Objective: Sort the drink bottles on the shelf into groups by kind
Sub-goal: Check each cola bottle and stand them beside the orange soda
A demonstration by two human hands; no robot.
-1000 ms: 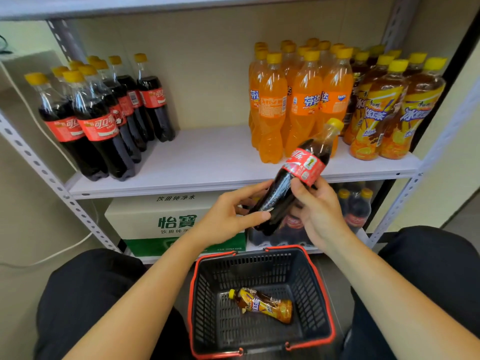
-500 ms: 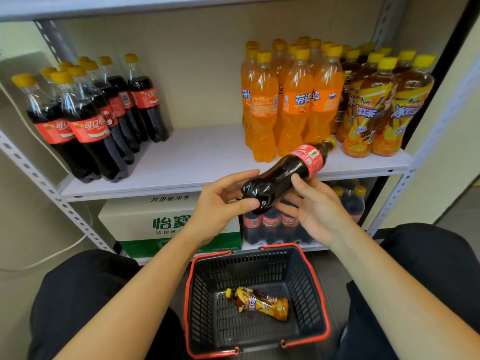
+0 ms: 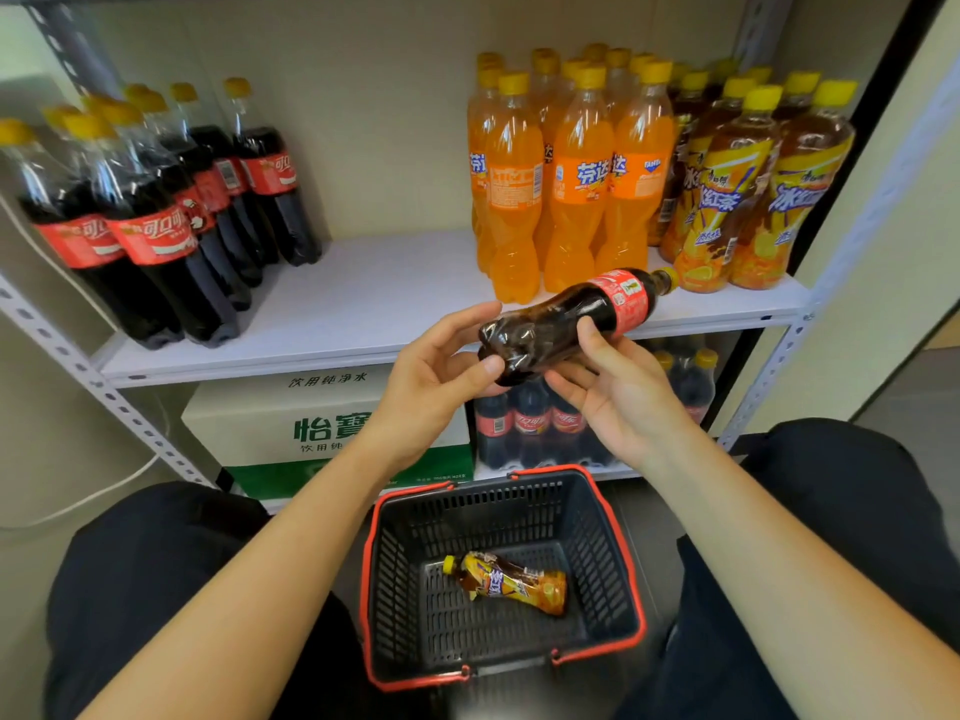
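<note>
The shelf (image 3: 374,298) carries colas (image 3: 156,236) at its left end and orange sodas (image 3: 571,189) and teas (image 3: 743,189) at its right. The basket (image 3: 498,506) sits below the shelf. At the shelf's front edge, the left hand (image 3: 436,371) pinches the base of a cola bottle (image 3: 566,319) and the right hand (image 3: 618,392) clasps its middle. The bottle was near upright a second ago and now lies almost level, cap toward the shelf's right. A tea bottle (image 3: 511,582) lies in the basket.

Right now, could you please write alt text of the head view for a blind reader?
The left hand and right hand hold a cola bottle sideways before a shelf: colas left, orange sodas and iced teas right. Below, a basket holds one tea bottle.
</note>
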